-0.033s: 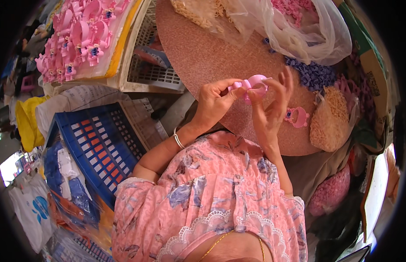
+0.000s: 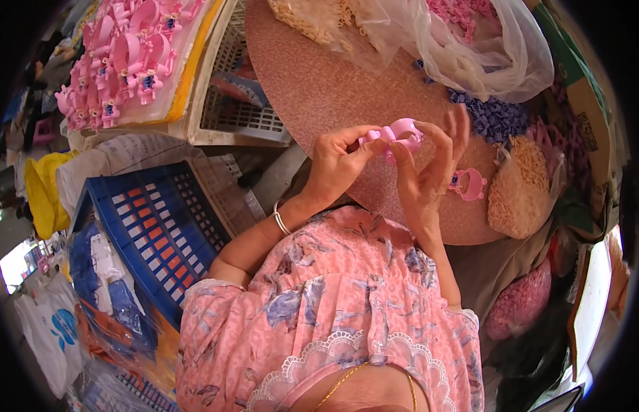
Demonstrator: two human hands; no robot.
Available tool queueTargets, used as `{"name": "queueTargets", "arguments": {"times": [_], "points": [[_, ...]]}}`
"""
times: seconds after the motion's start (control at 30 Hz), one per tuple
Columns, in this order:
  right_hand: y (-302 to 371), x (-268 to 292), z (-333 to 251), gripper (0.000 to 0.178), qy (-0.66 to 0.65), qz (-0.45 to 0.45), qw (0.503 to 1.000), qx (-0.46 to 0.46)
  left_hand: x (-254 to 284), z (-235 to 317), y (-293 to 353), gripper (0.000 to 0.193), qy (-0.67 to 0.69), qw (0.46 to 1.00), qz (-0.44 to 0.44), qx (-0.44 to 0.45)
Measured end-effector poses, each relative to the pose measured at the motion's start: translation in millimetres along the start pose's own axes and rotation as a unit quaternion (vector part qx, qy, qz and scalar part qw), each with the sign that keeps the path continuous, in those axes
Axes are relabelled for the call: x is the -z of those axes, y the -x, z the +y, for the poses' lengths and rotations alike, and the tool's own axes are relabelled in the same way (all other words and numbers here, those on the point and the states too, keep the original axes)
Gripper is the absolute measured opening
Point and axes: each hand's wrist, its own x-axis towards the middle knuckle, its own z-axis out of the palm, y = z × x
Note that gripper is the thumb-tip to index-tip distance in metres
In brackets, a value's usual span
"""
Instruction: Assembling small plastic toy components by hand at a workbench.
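Note:
Above the near edge of the round table, a pink plastic ring-shaped piece (image 2: 406,128) is held between both hands. My left hand (image 2: 338,165) pinches its knobbly end with thumb and forefinger. My right hand (image 2: 426,165) grips the ring's right side between thumb and forefinger, its other fingers raised. A similar pink ring piece (image 2: 474,184) with a small blue detail lies on the table just right of my right hand. Behind that hand is a heap of small blue-violet plastic parts (image 2: 494,118). My fingers hide part of the held piece.
The round table (image 2: 319,75) carries a bag of cream-coloured parts (image 2: 522,196) at right and a crumpled clear bag (image 2: 491,62) at the back. Several pink pieces (image 2: 127,62) fill a tray on a white crate (image 2: 202,117) at upper left. A blue basket (image 2: 151,226) stands left.
The pink ring has turned slightly, so its opening shows more. My right fingers have shifted a little around it; my left hand stays in place.

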Motion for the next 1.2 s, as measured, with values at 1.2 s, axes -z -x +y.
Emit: {"name": "queueTargets", "arguments": {"times": [1.2], "points": [[-41.4, 24.2, -22.0, 0.032, 0.178, 0.033, 0.955, 0.234, 45.0, 78.1, 7.5, 0.022, 0.377, 0.923, -0.041, 0.074]]}}
